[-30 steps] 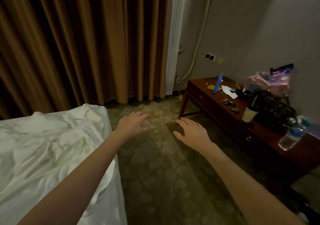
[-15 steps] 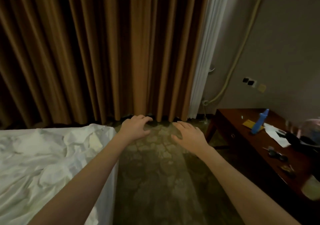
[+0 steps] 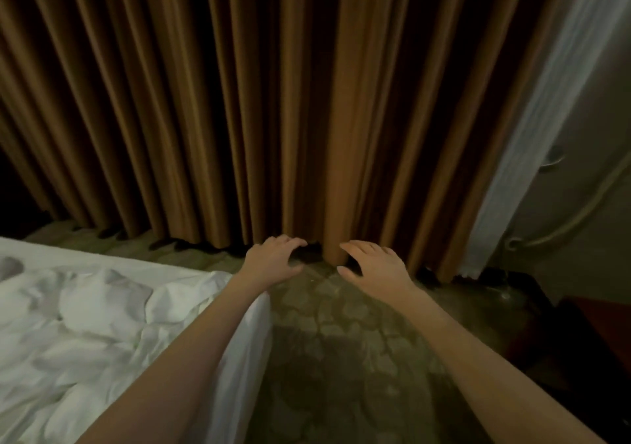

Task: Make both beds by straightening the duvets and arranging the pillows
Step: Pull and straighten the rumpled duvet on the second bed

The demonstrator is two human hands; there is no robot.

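A bed with a crumpled white duvet (image 3: 102,334) fills the lower left of the head view; its corner hangs down by my left forearm. Both arms are stretched forward over the floor. My left hand (image 3: 273,259) hovers palm down past the bed's corner, fingers loosely curled and holding nothing. My right hand (image 3: 374,267) is beside it, fingers spread and relaxed, also empty. No pillows are in sight.
Brown pleated curtains (image 3: 239,102) hang across the whole far side, with a white sheer curtain (image 3: 546,136) at the right. Patterned carpet (image 3: 341,358) lies between the bed and a dark wooden table edge (image 3: 594,341) at the right.
The view has swung left and up toward the curtains. The table with its clutter has slid almost out of sight at the right. Both hands stay outstretched and empty.
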